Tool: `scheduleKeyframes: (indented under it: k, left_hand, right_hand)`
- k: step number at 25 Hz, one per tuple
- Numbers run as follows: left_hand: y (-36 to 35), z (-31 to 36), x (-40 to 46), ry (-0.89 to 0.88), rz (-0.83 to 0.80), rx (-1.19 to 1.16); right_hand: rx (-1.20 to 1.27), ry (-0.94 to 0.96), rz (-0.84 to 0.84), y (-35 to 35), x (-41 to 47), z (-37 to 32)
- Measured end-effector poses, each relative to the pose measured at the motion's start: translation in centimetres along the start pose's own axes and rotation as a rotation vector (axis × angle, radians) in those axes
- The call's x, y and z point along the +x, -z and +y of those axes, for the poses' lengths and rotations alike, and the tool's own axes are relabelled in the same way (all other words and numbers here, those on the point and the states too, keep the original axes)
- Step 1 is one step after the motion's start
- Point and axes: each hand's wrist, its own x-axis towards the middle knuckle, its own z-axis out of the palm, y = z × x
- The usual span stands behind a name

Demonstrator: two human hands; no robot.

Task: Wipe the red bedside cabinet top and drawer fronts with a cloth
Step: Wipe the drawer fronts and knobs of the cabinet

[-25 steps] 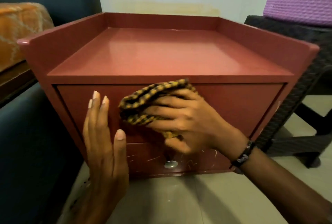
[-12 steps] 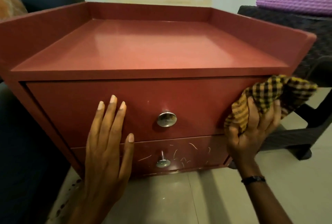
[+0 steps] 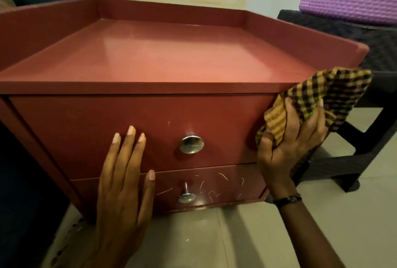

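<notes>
Cloth (image 3: 318,98) swept over to the cabinet (image 3: 171,57) corner; right hand (image 3: 292,139) bunches it, soft and floppy. Left hand (image 3: 122,181) flat, fingers spread.

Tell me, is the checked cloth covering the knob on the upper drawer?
No, the checked cloth is bunched in the right hand at the cabinet's right edge, and the upper knob shows bare.
</notes>
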Motion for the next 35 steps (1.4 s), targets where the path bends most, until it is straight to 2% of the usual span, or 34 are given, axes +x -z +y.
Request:
scheduleKeyframes:
  k: [2, 6, 8, 10, 12, 13, 14, 16, 17, 18, 20, 22, 24, 27, 30, 32, 35]
  left_hand:
    - [0.0, 0.2, -0.3, 0.014, -0.002, 0.004]
    - [0.4, -0.2, -1.0, 0.019, -0.049, 0.033]
    - [0.5, -0.5, -1.4, 0.002, -0.058, 0.051]
    - [0.6, -0.5, -1.4, -0.004, -0.055, 0.054]
    - [0.6, -0.6, -1.4, -0.01, -0.057, 0.068]
    - [0.6, -0.6, -1.4, -0.011, -0.062, 0.075]
    - [0.7, -0.8, -1.5, -0.01, -0.068, 0.079]
    - [1.0, -1.1, -2.0, 0.001, -0.066, 0.079]
    - [1.0, -1.2, -2.2, 0.006, -0.059, 0.071]
    - [1.0, -1.2, -2.3, 0.01, -0.049, 0.061]
    - [0.8, -1.2, -2.2, 0.011, -0.037, 0.051]
    - [0.8, -1.0, -1.9, -0.003, -0.036, 0.044]
    - [0.8, -0.9, -1.7, -0.009, -0.035, 0.042]
    - [0.8, -1.5, -2.2, -0.017, -0.049, 0.048]
    - [0.6, -2.8, -3.4, -0.012, -0.052, 0.064]
    - [0.5, -3.7, -4.7, 0.073, 0.001, 0.042]
    - [0.3, -5.9, -6.7, 0.324, 0.162, -0.042]
  right_hand:
    - [-0.022, 0.048, -0.128, 0.2, -4.7, -0.2]
    - [0.023, 0.288, -0.411, 0.8, -12.8, -0.8]
    - [0.094, 0.449, -0.408, -0.2, -12.0, -2.9]
    - [0.159, 0.696, -0.39, -1.1, -10.2, -4.8]
    - [0.192, 0.886, -0.403, -1.4, -8.9, -4.4]
    - [0.18, 0.885, -0.402, -1.1, -8.8, -3.4]
    - [0.152, 0.793, -0.396, -0.3, -8.9, -2.3]
    - [0.148, 0.466, -0.343, 2.0, -9.2, -1.2]
    - [0.184, 0.371, -0.292, 3.0, -8.8, -1.5]
    - [0.238, 0.368, -0.233, 3.2, -8.0, -2.6]
    - [0.3, 0.54, -0.187, 2.1, -5.8, -6.0]
    - [0.261, 0.699, -0.178, -0.1, -3.6, -8.6]
    - [0.237, 0.716, -0.132, -1.8, -4.0, -8.5]
    - [0.223, 0.668, -0.257, -1.1, -8.6, -3.3]
    - [0.105, 0.563, -0.493, 0.7, -11.7, 0.8]
    - [0.116, 0.499, -0.542, 1.3, -11.9, 0.2]
    - [0.238, 0.648, -0.455, -0.6, -9.9, -6.6]
